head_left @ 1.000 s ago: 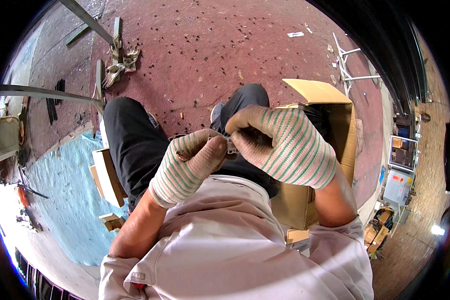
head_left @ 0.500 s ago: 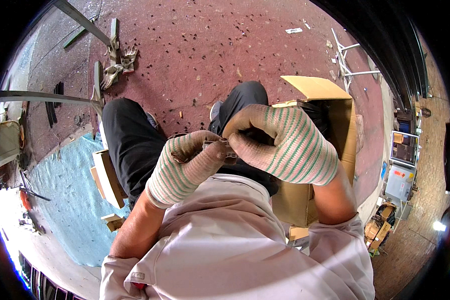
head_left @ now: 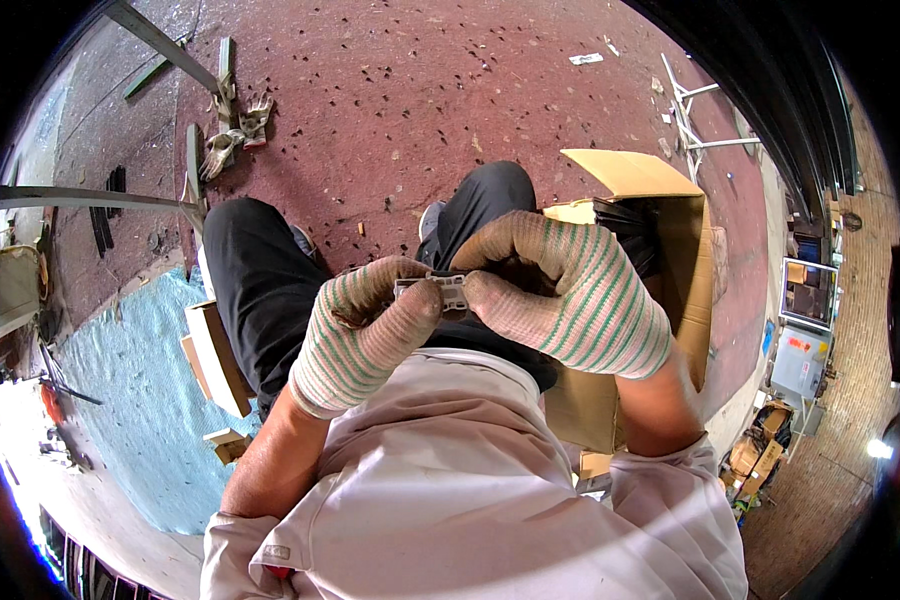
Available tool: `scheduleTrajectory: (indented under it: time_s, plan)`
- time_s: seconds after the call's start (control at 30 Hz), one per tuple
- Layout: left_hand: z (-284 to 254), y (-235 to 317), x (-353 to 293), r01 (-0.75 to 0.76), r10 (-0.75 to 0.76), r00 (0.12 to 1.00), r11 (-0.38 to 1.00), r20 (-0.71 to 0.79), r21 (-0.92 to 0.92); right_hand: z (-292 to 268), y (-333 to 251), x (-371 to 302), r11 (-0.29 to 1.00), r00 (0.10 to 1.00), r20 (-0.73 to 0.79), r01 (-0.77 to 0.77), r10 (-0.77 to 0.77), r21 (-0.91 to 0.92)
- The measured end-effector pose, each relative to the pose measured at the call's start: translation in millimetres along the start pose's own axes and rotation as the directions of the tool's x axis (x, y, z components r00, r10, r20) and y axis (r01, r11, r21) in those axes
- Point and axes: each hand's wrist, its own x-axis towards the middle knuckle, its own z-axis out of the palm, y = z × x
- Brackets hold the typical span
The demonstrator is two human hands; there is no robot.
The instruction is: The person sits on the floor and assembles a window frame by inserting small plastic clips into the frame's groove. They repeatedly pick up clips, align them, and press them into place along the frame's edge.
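Observation:
Between my two gloved hands is a small grey slotted piece (head_left: 452,291), flat and light in colour, with a dark strip along its far edge. My left hand (head_left: 375,325) pinches its left end between thumb and fingers. On the other end, the thumb and curled fingers of my right hand (head_left: 570,290) are closed. Both striped work gloves have brownish, soiled fingertips. The piece is held above my lap, and its ends are hidden under the thumbs. What exact kind of part it is, I cannot tell.
An open cardboard box (head_left: 685,290) with black items in it stands by my right leg. On my left are smaller cardboard pieces (head_left: 218,355) on a blue sheet (head_left: 135,400). Ahead, loose gloves (head_left: 238,135) lie by metal legs; dark bits dot the red floor (head_left: 390,100).
My hands have drawn slightly apart, so more of the slotted piece shows between them. The right thumb has moved a little to the right.

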Motion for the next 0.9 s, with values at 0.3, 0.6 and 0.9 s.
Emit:
scheduleTrajectory:
  time_s: [0.3, 0.6, 0.9]
  plan:
    - [2.6, 5.6, -0.6, 0.006, -0.005, 1.0, 0.999, -0.023, 0.042, 0.9, 0.7, 1.1, 0.994, 0.998, -0.021, 0.063, -0.065, -0.091]
    - [7.6, 5.5, -1.6, 0.021, -0.024, 0.997, 0.999, -0.072, -0.039, 6.2, 2.2, -0.8, 0.993, 1.0, -0.029, -0.004, 0.008, 0.12]
    - [8.8, 8.8, -2.3, 0.002, 0.003, 0.996, 0.998, -0.089, 0.058, 12.0, 1.9, -1.5, 0.998, 0.997, -0.077, 0.003, 0.003, 0.07]
